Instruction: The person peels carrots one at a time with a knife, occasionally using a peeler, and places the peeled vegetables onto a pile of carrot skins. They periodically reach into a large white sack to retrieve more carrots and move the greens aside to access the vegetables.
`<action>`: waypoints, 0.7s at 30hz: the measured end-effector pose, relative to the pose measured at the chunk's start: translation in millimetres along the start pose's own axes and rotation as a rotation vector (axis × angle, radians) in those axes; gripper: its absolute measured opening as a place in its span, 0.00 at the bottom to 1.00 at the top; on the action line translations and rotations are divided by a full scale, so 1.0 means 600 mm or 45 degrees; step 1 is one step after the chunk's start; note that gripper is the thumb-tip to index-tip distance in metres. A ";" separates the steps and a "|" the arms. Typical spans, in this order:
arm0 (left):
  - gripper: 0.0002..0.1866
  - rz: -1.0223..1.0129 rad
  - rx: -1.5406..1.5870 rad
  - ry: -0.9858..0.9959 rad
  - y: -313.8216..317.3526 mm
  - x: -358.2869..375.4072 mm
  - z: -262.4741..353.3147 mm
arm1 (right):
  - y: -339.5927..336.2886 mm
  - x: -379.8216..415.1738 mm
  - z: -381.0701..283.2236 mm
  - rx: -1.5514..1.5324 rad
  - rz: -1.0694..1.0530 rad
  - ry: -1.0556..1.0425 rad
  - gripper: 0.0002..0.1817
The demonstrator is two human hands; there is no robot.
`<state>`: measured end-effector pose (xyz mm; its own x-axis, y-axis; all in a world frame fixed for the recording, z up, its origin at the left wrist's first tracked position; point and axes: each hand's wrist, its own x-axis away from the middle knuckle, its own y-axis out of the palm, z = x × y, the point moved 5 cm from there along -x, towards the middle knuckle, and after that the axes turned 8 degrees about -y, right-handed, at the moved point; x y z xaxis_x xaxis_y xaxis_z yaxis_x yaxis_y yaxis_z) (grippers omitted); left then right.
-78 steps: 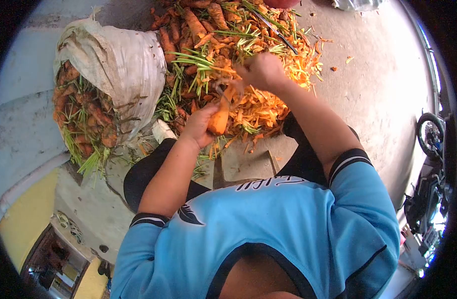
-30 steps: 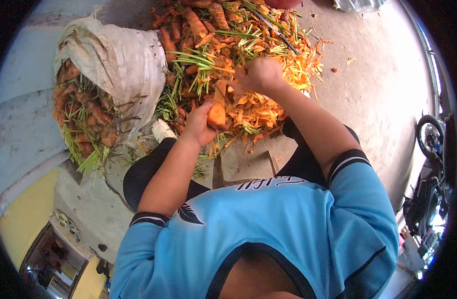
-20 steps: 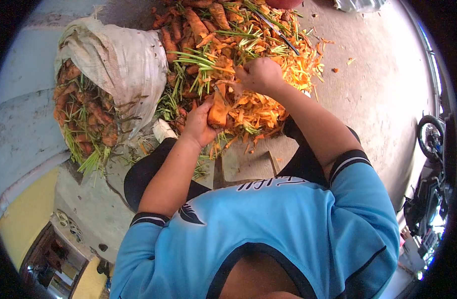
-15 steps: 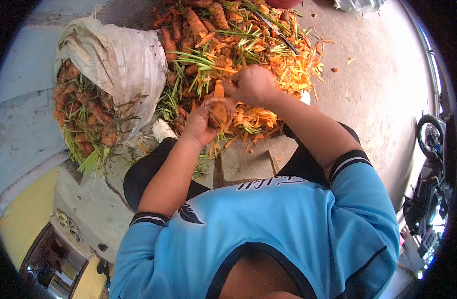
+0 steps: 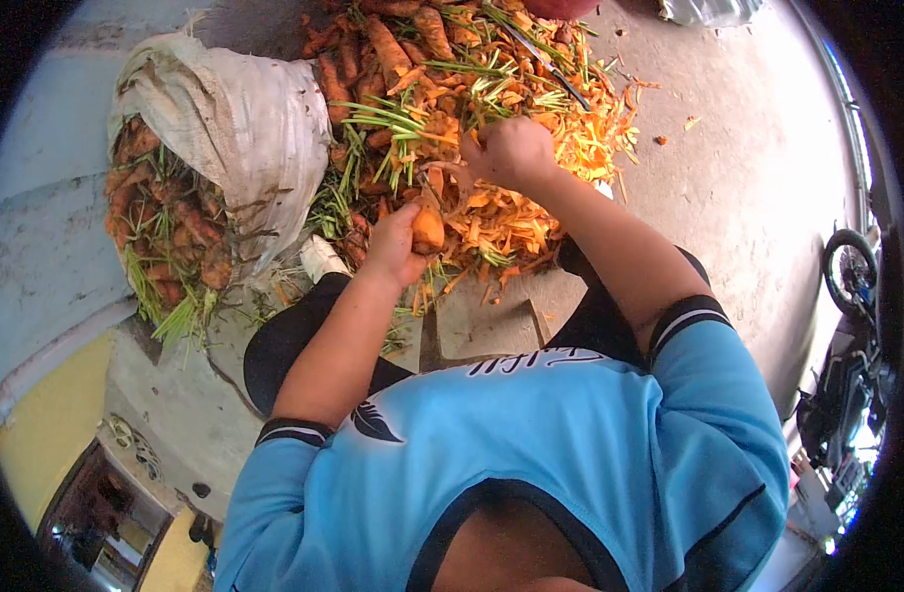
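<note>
Near the middle of the view, my left hand (image 5: 395, 245) is wrapped round a carrot (image 5: 428, 231) whose bright orange, peeled side faces up. My right hand (image 5: 516, 153) is closed in a fist just beyond it, over the heap of orange peelings (image 5: 501, 229). A thin, blurred shape runs from the fist toward the carrot; what tool it is, I cannot make out. Unpeeled carrots (image 5: 385, 47) with soil on them lie piled ahead of my left hand, mixed with cut green stalks (image 5: 393, 120).
A white woven sack (image 5: 274, 128) on the left spills soil-covered carrots (image 5: 180, 222). A knife (image 5: 545, 61) lies on the far side of the heap. Part of a red rounded object (image 5: 560, 6) shows at the top edge. A motorcycle (image 5: 851, 345) stands at the far right.
My right hand has moved slightly away from the carrot, up and to the right. The carrot in my left hand has tilted, so its peeled, rounded side shows more.
</note>
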<state>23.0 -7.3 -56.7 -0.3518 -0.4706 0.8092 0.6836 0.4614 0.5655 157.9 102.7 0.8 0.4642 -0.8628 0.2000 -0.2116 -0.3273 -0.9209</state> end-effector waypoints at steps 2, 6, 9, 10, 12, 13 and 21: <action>0.12 0.007 0.013 0.021 -0.006 -0.002 -0.001 | -0.011 0.005 -0.013 -0.095 0.014 0.002 0.24; 0.12 -0.007 -0.108 -0.003 0.008 0.005 -0.002 | 0.019 0.002 0.005 -0.075 -0.094 0.130 0.27; 0.11 0.030 -0.160 0.011 0.004 0.011 0.005 | -0.002 -0.013 0.041 -0.047 -0.147 0.257 0.29; 0.11 0.010 -0.151 0.032 0.004 0.010 0.004 | -0.006 -0.014 0.041 -0.050 -0.161 0.252 0.31; 0.11 -0.020 -0.075 0.014 0.006 0.009 0.000 | -0.009 -0.007 0.011 -0.115 -0.179 0.141 0.30; 0.11 -0.028 -0.009 -0.023 0.006 0.009 -0.001 | -0.008 -0.001 -0.007 -0.149 -0.185 0.086 0.30; 0.12 -0.110 -0.018 0.016 0.013 0.012 0.003 | -0.017 -0.004 0.011 -0.044 -0.123 0.162 0.26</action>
<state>24.8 -5.8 -46.2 -0.4017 -0.5177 0.7554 0.6599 0.4083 0.6307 164.6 110.8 7.3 0.3715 -0.8677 0.3301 -0.2017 -0.4225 -0.8836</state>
